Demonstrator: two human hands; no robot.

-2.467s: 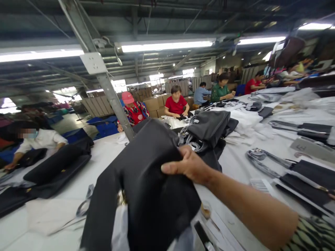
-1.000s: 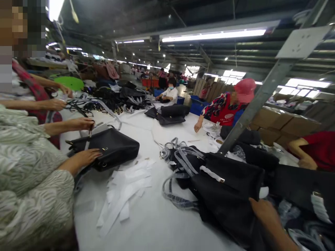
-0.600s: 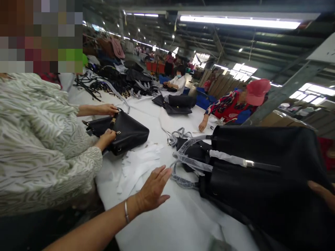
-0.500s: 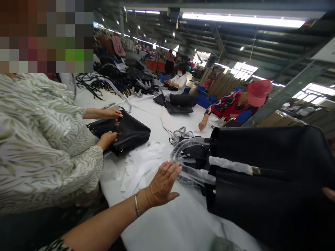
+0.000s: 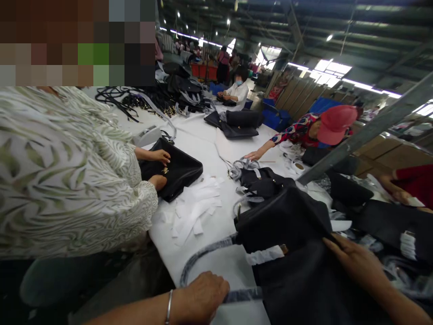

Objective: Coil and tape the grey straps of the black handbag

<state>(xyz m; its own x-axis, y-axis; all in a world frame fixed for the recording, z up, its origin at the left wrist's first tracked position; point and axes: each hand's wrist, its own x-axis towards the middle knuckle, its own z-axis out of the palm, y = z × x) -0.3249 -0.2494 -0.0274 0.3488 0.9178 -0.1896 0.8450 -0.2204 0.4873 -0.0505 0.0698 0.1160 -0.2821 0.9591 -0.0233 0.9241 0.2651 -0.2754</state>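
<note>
A black handbag [image 5: 297, 262] lies tilted over the near right of the table, its mouth side to the left. Its long handle [image 5: 199, 253] is wrapped in clear film, and a white sleeve [image 5: 265, 256] covers a strap and part of a gold buckle on its front. My left hand [image 5: 207, 293], with a silver bangle at the wrist, is closed round the handle's lower part. My right hand [image 5: 358, 266] grips the bag's far right side, its fingertips partly hidden.
White paper strips [image 5: 198, 205] lie on the white table [image 5: 189, 131]. To the left, a co-worker in a patterned shirt [image 5: 77, 180] handles another black bag [image 5: 179, 169]. A co-worker in a red cap [image 5: 336, 124] reaches across. More bags [image 5: 399, 225] and a metal post [image 5: 368, 131] are at right.
My left hand has gone from open beside the handles to closed round one, lower down. The bag has come down and nearer, and my right hand has come further into view.
</note>
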